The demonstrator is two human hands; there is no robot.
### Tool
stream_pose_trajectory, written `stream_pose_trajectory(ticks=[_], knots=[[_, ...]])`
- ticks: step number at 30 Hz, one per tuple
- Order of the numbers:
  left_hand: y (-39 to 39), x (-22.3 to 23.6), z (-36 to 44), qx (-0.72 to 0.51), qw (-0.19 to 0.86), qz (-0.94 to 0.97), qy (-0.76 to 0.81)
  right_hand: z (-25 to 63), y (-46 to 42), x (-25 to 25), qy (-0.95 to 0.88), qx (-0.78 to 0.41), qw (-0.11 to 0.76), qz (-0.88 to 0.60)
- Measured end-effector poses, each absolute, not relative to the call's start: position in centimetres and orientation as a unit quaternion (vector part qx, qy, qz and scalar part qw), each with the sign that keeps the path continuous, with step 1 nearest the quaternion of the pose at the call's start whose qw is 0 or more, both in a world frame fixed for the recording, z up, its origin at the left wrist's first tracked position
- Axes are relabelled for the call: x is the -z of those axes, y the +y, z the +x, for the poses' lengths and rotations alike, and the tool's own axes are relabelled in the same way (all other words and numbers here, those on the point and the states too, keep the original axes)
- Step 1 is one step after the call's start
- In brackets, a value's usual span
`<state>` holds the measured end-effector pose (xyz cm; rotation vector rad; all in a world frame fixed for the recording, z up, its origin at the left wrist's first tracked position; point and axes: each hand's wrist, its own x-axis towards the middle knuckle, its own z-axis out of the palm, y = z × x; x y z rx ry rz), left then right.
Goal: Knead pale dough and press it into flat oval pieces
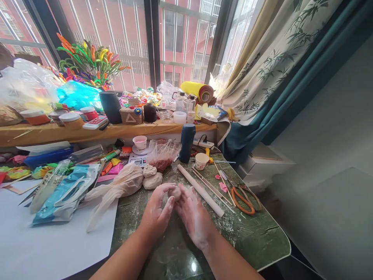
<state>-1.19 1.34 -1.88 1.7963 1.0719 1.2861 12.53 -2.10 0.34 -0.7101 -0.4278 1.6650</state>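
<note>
My left hand (pixel 157 212) and my right hand (pixel 194 217) meet over the table, cupped around a small pale lump of dough (pixel 175 193). The left fingers curl about it, while the right palm, dusted with white powder, presses at its side. Part of the lump is hidden by the fingers. Just beyond my left hand sit larger dough pieces (pixel 153 181), next to a crumpled thin plastic bag (pixel 128 179). A pale rolling pin (pixel 201 190) lies slanted right of my right hand, with thin wooden sticks (pixel 214 188) alongside.
Orange-handled scissors (pixel 243 200) lie near the table's right edge. Behind are a paper cup (pixel 201 161), a dark blue cylinder (pixel 187 143), a bag of reddish-brown material (pixel 161 155) and a scale (pixel 137 160). White paper (pixel 87 249) and a blue packet (pixel 67 194) occupy the left.
</note>
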Motion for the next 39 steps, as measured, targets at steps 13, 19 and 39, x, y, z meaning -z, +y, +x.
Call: stream_pose_trajectory(ticks=[13,19,39], knots=[[2.7,0.4,-1.9,-0.623,0.561,0.359,0.411,13.9,-1.6,1.1,-0.160,-0.779,0.533,-0.287],[2.7,0.4,-2.2,-0.610,0.565,0.412,0.373,11.7,-2.9,1.2,-0.065,-0.796,0.530,-0.284],[1.7,-0.1,-0.7,-0.544,0.794,0.110,0.248,14.8,0.0,-0.1,-0.039,-0.722,0.589,-0.361]])
